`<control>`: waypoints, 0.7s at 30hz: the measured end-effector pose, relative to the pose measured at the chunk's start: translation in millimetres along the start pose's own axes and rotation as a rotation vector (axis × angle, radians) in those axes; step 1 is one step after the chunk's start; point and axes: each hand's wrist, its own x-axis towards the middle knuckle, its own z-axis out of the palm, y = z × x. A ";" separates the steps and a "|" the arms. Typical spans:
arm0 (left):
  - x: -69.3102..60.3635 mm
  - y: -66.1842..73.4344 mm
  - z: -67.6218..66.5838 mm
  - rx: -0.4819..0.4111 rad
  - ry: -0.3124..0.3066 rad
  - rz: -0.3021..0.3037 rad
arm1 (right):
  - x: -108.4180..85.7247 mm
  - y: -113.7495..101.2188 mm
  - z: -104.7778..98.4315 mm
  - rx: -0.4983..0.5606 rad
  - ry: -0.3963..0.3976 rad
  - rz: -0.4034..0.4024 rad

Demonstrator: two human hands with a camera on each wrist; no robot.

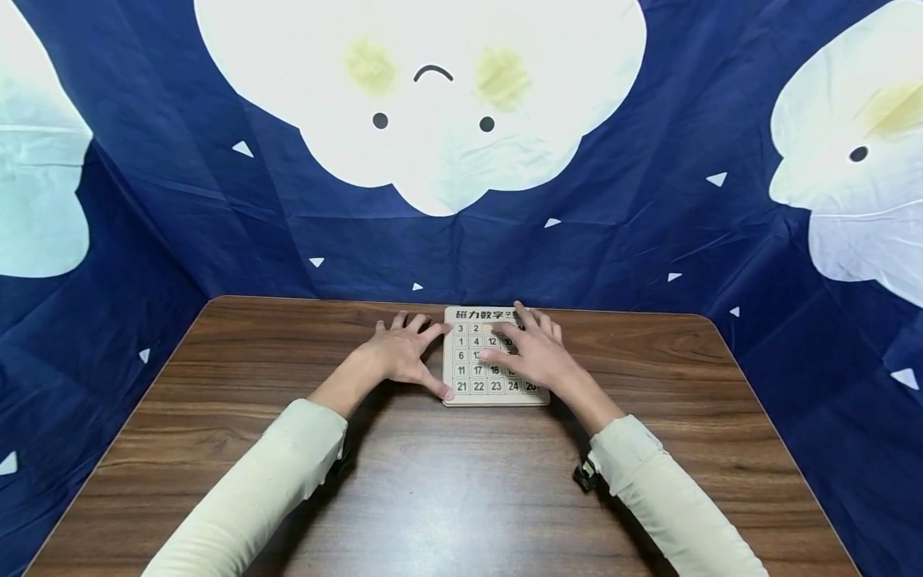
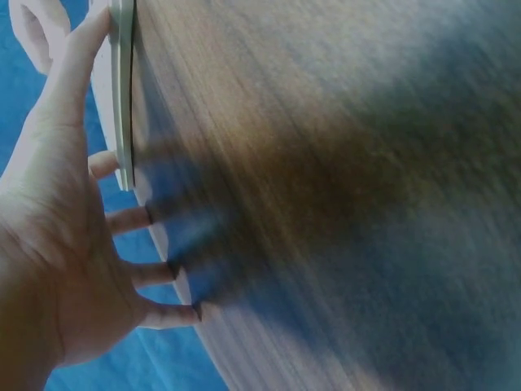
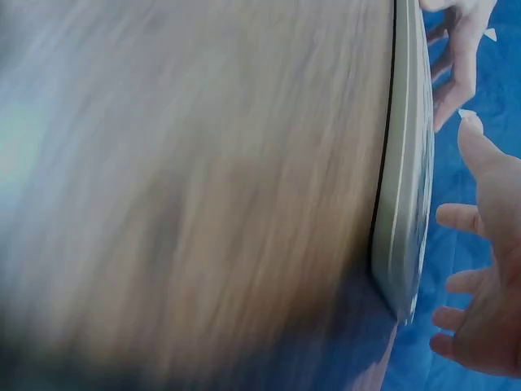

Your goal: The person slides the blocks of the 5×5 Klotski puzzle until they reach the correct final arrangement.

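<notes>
A pale number slide puzzle [image 1: 494, 387] lies flat on the table, its rows of numbered tiles below a line of printed characters. My left hand [image 1: 398, 353] is spread at its left side. The thumb touches the lower left edge and the index finger the upper left; in the left wrist view, the other fingers of that left hand [image 2: 61, 236] reach down to the tabletop. Over the right half of the board is my right hand [image 1: 539, 353], fingers extended and apart, hiding several tiles. In the right wrist view, this right hand [image 3: 492, 277] appears above the board's face, holding nothing.
The brown wooden table [image 1: 461, 489] ends in a far edge just behind the puzzle. Dark blue cloth [image 1: 613, 232] with white cloud shapes hangs behind and at both sides. A small black device [image 1: 584, 478] sits at the right sleeve cuff.
</notes>
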 end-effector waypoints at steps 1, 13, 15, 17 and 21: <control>0.0 -0.1 -0.1 0.000 -0.001 -0.001 | 1.4 -3.8 1.6 0.000 -0.004 -0.014; 1.3 2.0 0.1 0.004 -0.016 -0.010 | 3.8 -19.8 6.8 -0.021 0.037 -0.090; 1.8 1.6 0.0 0.004 -0.018 -0.012 | 3.6 -16.2 6.3 -0.020 0.065 -0.081; 1.9 1.5 -0.4 0.002 -0.021 -0.010 | 4.2 -12.9 6.2 -0.028 0.080 -0.064; 1.6 0.7 -1.9 -0.003 -0.019 -0.008 | 7.0 -10.6 6.2 -0.056 0.055 -0.021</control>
